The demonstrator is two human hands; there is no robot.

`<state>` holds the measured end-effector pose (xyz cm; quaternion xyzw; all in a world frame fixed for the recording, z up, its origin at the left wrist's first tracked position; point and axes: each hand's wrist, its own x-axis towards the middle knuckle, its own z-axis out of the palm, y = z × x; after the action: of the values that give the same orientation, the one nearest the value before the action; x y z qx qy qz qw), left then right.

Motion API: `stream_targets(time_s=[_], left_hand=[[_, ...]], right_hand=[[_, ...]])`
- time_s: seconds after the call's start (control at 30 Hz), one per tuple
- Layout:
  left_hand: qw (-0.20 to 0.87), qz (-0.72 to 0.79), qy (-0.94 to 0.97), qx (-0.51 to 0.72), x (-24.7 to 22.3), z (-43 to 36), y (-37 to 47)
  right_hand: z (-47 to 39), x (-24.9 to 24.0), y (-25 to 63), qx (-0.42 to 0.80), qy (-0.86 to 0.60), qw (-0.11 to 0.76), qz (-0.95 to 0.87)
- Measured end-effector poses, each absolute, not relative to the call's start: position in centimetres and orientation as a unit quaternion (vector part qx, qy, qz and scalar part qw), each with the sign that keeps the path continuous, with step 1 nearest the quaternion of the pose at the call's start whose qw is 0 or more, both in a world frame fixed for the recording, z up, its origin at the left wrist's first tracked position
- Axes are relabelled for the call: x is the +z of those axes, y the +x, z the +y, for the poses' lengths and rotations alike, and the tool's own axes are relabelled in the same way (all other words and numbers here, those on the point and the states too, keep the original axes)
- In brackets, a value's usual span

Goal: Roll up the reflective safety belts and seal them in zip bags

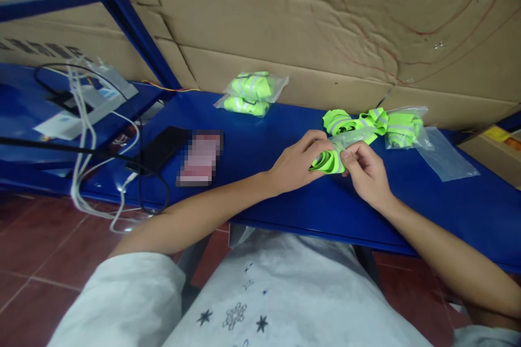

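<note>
My left hand [296, 162] is closed round a rolled neon-yellow strap [329, 161] with grey reflective bands, over the blue table [285, 203]. My right hand [368, 173] pinches the edge of a clear plastic bag [352, 136] beside the roll; its thumb and index finger are together. How far the roll is inside the bag cannot be made out. Behind the hands lie loose neon straps [342, 121]. Right of them sits a bagged neon roll [404, 129], and a flat clear bag [450, 157] lies farther right.
Two bagged neon rolls [249, 92] lie at the table's back edge. A blurred-out phone [200, 158], a black flat object [160, 146] and white cables [83, 146] are at the left. Cardboard [264, 27] stands behind; a blue post [140, 30] rises back left.
</note>
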<state>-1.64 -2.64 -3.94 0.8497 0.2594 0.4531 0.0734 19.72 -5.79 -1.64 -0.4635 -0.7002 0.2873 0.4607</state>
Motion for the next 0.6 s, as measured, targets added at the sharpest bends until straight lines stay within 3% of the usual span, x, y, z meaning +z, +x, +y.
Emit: stream_targets(time_s=[0.23, 0.47, 0.6], left_hand=[[0.061, 0.240, 0.876, 0.413, -3.4, -3.0, -1.8], [-0.052, 0.272, 0.896, 0.347, -3.2, -3.2, -1.6], [-0.008, 0.298, 0.882, 0.364, -3.7, -2.7, -1.5]], right_hand=[[-6.6, -2.5, 19.5, 0.243, -0.460, 0.475, -0.710], [-7.3, -1.9, 19.0, 0.142, -0.441, 0.440, -0.769], [-6.3, -1.8, 19.0, 0.157, -0.435, 0.427, -0.777]])
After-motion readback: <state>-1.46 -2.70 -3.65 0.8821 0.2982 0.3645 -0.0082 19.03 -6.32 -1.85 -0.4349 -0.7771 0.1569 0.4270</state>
